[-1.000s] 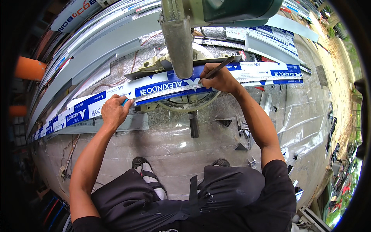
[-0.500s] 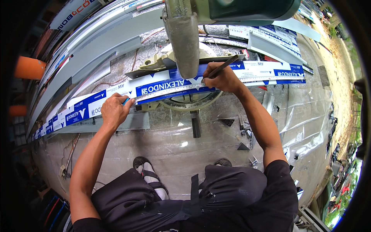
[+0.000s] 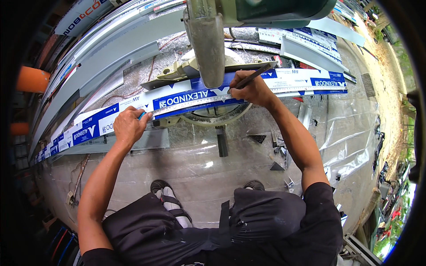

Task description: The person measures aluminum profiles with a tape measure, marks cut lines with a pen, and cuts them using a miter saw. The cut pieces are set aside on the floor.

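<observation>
A long metal profile [image 3: 91, 126], wrapped in blue and white printed film, lies slantwise across the base of a miter saw [image 3: 208, 53]. Along its near side stretches the pale blade of a tape measure [image 3: 191, 104], reaching toward the profile's right end. My left hand [image 3: 128, 126] is closed at the tape's left end on the profile; a bit of blue shows by the thumb, and most of what it grips is hidden. Right of the saw's grey guard, my right hand [image 3: 252, 92] pinches a dark, flat pencil-like stick [image 3: 255, 76], its lower end down at the tape and hidden by the fingers.
Several grey metal profiles [image 3: 111, 44] lie behind on the left, and more pieces [image 3: 310, 53] at the back right. Dark offcuts [image 3: 277, 166] and clear plastic sheeting [image 3: 346, 137] are on the floor. A short dark handle [image 3: 222, 142] juts from the saw's base toward me.
The whole view has shifted very slightly. Both hands keep their places on the profile, and the stick in my right hand stays at much the same spot.
</observation>
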A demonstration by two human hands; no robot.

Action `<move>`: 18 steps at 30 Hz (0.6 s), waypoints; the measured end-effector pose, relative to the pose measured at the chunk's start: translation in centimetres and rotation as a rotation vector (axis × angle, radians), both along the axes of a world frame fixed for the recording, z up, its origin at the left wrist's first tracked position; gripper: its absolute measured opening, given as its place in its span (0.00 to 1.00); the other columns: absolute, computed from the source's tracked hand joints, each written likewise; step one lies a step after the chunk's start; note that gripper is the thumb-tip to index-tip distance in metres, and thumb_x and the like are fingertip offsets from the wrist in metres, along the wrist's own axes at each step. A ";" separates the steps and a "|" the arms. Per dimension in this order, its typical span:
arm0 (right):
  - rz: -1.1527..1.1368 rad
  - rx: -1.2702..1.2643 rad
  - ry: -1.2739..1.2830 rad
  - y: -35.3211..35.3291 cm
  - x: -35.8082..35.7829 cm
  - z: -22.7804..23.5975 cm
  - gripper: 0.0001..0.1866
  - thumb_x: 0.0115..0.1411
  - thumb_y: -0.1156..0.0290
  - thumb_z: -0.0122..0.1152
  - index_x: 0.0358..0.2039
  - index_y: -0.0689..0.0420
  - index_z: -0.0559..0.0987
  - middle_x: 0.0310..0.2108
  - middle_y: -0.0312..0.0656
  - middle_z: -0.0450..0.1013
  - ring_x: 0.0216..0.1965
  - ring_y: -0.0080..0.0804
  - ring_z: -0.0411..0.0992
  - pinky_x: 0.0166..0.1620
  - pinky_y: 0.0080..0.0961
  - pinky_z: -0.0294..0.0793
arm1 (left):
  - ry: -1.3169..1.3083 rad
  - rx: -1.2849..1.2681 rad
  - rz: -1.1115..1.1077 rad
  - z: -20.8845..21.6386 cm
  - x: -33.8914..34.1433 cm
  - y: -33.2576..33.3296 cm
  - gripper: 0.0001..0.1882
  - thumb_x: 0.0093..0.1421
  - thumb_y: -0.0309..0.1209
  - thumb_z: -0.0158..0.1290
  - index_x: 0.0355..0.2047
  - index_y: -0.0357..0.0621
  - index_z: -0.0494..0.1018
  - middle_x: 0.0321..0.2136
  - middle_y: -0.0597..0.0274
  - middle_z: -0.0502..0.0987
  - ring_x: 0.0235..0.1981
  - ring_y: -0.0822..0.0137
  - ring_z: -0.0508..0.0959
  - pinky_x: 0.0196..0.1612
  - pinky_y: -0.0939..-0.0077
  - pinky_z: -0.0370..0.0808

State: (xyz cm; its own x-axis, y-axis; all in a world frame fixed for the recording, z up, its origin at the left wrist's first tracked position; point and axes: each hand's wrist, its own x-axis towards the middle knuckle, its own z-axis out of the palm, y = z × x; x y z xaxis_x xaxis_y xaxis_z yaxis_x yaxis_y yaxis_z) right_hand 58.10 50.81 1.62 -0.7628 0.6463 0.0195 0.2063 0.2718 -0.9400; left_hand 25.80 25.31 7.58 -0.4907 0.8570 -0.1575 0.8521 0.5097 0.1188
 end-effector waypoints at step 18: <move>-0.041 -0.266 0.119 0.1 0.9 0.2 0.07 0.57 0.76 0.69 0.35 0.63 0.81 0.30 0.40 0.81 0.31 0.24 0.78 0.34 0.22 0.78 | 0.029 0.023 0.026 -0.5 -0.5 0.3 0.22 0.57 0.50 0.66 0.41 0.47 0.88 0.39 0.55 0.86 0.37 0.50 0.85 0.41 0.57 0.80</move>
State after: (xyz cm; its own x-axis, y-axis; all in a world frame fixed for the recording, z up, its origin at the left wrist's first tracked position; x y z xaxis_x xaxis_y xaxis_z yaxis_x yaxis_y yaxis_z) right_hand 59.03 50.86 1.78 -0.7383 0.6711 -0.0675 0.0964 0.0059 -0.9953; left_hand 25.30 25.63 7.11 -0.5169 0.8471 -0.1232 0.8418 0.5292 0.1067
